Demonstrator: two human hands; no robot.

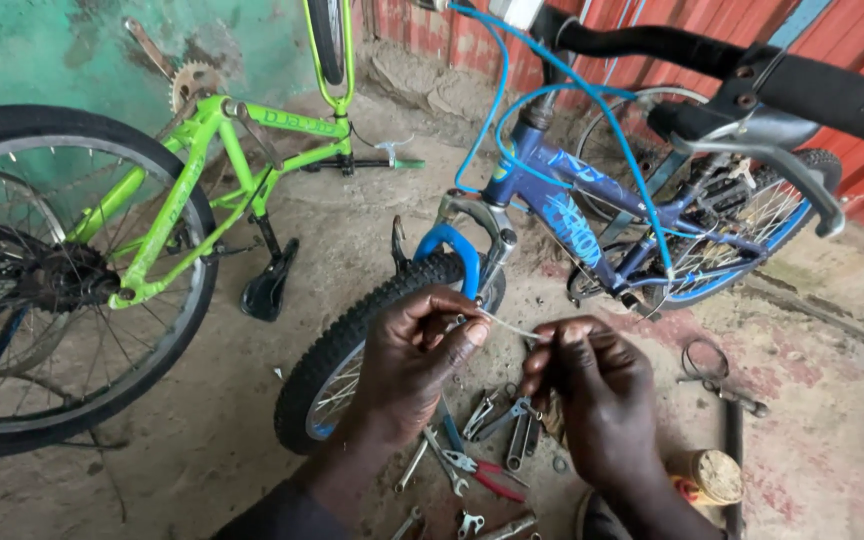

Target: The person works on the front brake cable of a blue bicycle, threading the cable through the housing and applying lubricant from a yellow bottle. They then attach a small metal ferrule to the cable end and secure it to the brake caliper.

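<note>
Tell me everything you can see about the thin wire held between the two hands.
The thin wire looks like pale, silvery metal, very slender and bare. It runs nearly level, sloping slightly down toward the right, in the air above the scattered tools. The left hand pinches one end between its fingers; the right hand pinches the other. Only the short span between them shows. Behind it stands the blue bicycle's front wheel.

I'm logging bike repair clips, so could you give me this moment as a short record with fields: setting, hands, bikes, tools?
setting: bare dirt floor beside a red corrugated wall
left hand: pinches one end of a thin wire
right hand: pinches the wire's other end
bikes: blue bicycle upright ahead; green bicycle upside down at left
tools: wrenches and red-handled pliers on the floor under the hands
</note>
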